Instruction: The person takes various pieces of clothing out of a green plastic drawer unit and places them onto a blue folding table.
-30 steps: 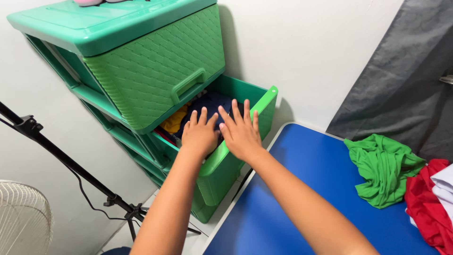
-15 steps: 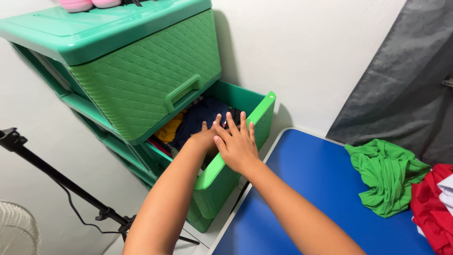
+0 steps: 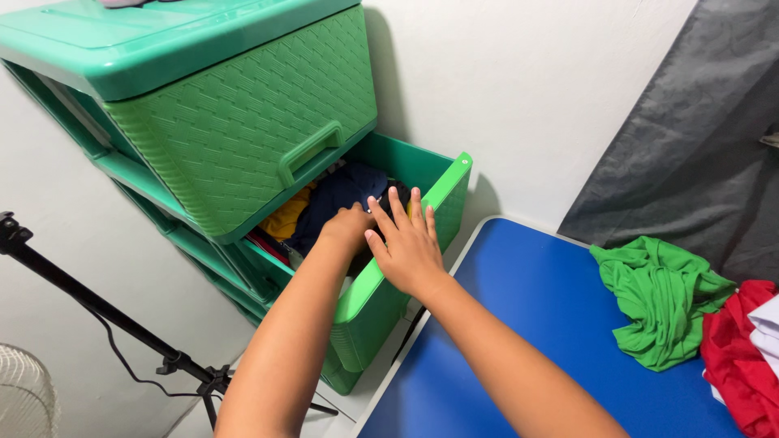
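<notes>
In the open drawer (image 3: 381, 292), the left hand (image 3: 347, 227) seems curled into the dark clothes (image 3: 341, 195); the right hand (image 3: 410, 247) lies flat, fingers spread. Press evenly, keeping fabric below the rim.

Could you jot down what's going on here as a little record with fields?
Place: green plastic drawer unit by a white wall
Open drawer: pulled out, holds dark blue clothes and a yellow garment
Left hand: inside the drawer, on the clothes
Right hand: flat, fingers spread, over the drawer's front edge
Blue table: green cloth and red cloth lie crumpled on it
</notes>
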